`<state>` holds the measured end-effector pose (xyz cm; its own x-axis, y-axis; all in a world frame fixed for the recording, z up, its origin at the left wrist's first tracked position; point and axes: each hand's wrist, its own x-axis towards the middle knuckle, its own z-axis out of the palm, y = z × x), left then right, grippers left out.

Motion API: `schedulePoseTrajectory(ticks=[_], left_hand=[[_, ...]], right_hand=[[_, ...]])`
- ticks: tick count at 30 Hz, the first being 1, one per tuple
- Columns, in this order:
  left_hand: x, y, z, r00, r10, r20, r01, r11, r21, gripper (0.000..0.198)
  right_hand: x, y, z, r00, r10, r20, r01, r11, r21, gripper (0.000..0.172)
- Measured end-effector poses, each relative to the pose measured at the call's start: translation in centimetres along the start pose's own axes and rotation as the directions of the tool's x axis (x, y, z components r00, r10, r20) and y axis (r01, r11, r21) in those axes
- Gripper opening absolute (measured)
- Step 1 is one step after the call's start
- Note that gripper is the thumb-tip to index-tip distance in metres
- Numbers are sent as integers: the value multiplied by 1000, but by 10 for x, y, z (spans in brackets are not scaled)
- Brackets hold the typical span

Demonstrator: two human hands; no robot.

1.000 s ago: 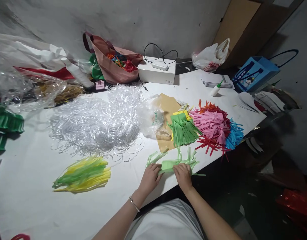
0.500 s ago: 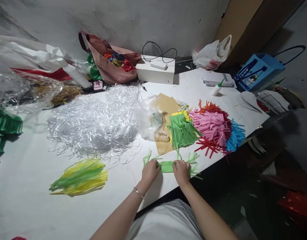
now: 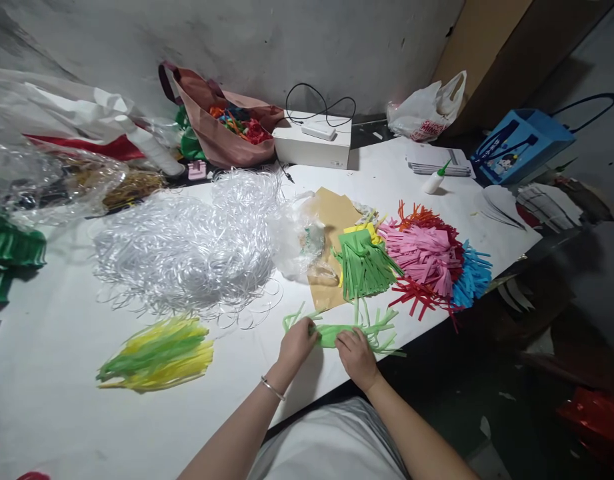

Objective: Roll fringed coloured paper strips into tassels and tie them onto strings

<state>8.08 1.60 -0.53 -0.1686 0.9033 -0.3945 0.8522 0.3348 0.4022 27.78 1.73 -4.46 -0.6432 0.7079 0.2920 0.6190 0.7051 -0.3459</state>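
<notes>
A light green tissue-paper fringe (image 3: 329, 335) lies across the table near its front edge, its cut strips splayed at both ends. My left hand (image 3: 299, 340) grips its left part with the fingers curled. On the middle of the same fringe, my right hand (image 3: 357, 352) has its bent fingers pressed together over the paper. Just beyond it sits a stack of darker green fringe (image 3: 367, 265), with yellow fringe beneath, partly on a brown paper envelope (image 3: 334, 207). To the left lies a yellow and green tassel bundle (image 3: 157, 353).
A big heap of white shiny string (image 3: 187, 247) spreads left of centre, beside a clear plastic bag (image 3: 299, 243). Pink fringe (image 3: 421, 253) tops a pile of red, orange and blue at right. Behind stand a glue bottle (image 3: 433, 181), a white box (image 3: 311, 148) and a pink bag (image 3: 207, 127).
My right hand has slid left along the light green fringe, closer to my left hand. More of the right-hand strips now show. My left hand stays nearly in place.
</notes>
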Motion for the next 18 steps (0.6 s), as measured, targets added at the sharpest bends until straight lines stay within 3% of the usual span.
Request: schedulePoseTrajectory(ticks=[2, 3, 5, 7, 12, 18], left_hand=[[-13, -1, 0, 985, 131, -111, -131, 991, 13, 31], [-20, -1, 2, 956, 238, -171, -235, 971, 41, 35], [-31, 0, 9, 854, 467, -227, -452, 884, 119, 40], [-36, 1, 18, 782, 593, -192, -570, 805, 164, 40], [-27, 0, 26, 811, 576, -107, -553, 813, 185, 20], [-28, -12, 22, 810, 573, -123, -551, 816, 173, 22]], right_hand=[[3, 2, 1, 1000, 11, 8, -11, 1000, 14, 20], [4, 3, 1, 1000, 15, 17, -15, 1000, 22, 20], [6, 2, -3, 999, 19, 33, -20, 999, 41, 20], [6, 1, -7, 999, 26, 45, -29, 998, 63, 20], [4, 0, -15, 998, 13, 64, -19, 996, 84, 17], [-5, 9, -13, 999, 34, 26, -35, 999, 29, 17]])
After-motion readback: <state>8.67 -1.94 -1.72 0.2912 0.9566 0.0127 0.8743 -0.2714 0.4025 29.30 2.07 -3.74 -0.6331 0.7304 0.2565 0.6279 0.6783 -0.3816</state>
